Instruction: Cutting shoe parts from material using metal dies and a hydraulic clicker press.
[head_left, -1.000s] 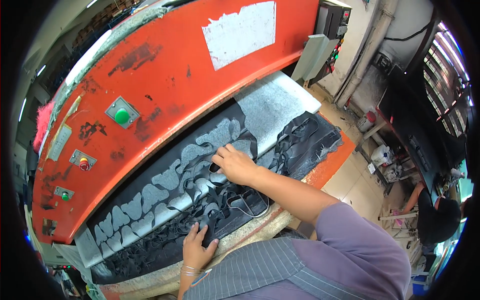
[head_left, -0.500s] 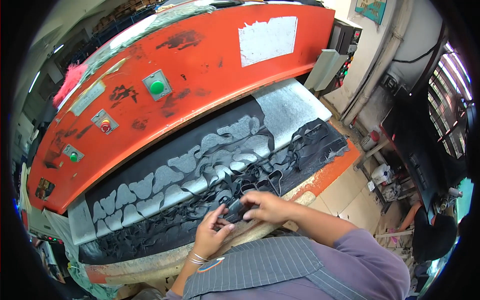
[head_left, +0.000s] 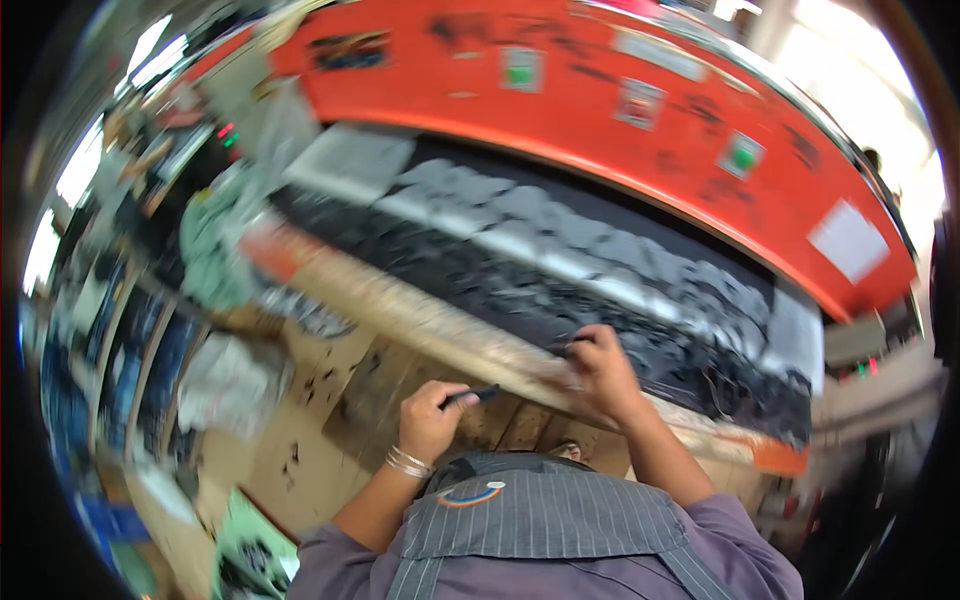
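A loose grip could drop the black piece (head_left: 482, 393) held in the left hand (head_left: 428, 422); the right hand (head_left: 605, 370) curls, contents indiscernible.

The person wears a muted purple short-sleeved shirt (head_left: 745, 540) under a dark grey, pale-pinstriped fabric apron (head_left: 560, 515) with a broad bib and matching shoulder straps (head_left: 416, 578). A curved rainbow-coloured motif (head_left: 470, 496), white at one end, decorates the bib's left side. Several slim, silver-coloured metal bangles (head_left: 408, 463) circle the wrist above the bare left hand (head_left: 430, 420).
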